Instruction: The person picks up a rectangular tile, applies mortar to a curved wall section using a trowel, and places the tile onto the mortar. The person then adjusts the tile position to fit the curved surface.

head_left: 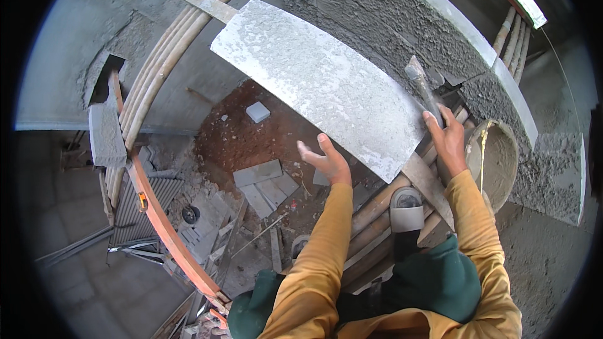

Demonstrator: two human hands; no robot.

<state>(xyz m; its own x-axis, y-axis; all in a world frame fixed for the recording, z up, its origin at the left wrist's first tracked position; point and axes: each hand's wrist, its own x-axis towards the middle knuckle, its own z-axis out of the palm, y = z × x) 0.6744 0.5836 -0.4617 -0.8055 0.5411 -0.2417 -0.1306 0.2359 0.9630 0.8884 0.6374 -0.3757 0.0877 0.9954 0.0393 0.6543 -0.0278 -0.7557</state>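
Note:
My right hand (448, 141) is closed around the handle of a narrow trowel (419, 81), whose blade is caked with grey mortar and points away from me. It is beside the right end of a long pale lightweight block (314, 81). This block lies flat and slanting across a wooden board, and its top is rough with white patches. Near the block's front edge, my left hand (328, 160) is held up with fingers apart and nothing in it. Whether it touches the block I cannot tell. Close by my right forearm stands a bucket (502, 163) smeared with grey mortar.
A block wall (408, 16) with wet mortar runs beyond the long block. Bamboo poles (160, 66) and an orange beam (169, 232) curve along the left. Under my sandalled foot (407, 210) are more poles. Far below, loose tiles (267, 185) lie on reddish soil.

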